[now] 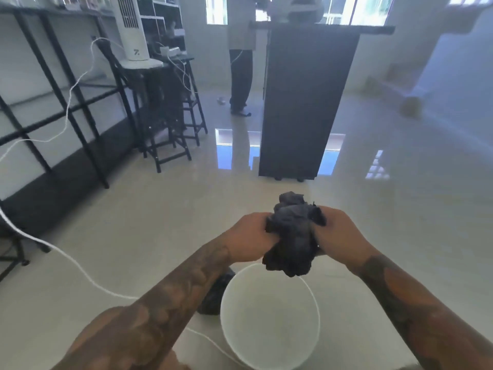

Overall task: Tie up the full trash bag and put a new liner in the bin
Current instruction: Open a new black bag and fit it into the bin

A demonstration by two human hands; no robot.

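Above the bin (269,316), left hand (249,237) and right hand (334,233) clench 1 crumpled liner (292,236); shake it fully open before lowering it inside.

Glossy pale tiled floor (149,225) mirrors bright windows (368,9) at the top. A tall dark cabinet (301,102) stands centre; black shelving (53,97), stools (170,124) and a white tower fan (133,28) fill the upper left.

We hold the crumpled liner (293,236) at centre frame, above the bin (269,316) at bottom centre; the full bag (216,297) sits against the bin's left side, the cabinet (301,102) beyond.
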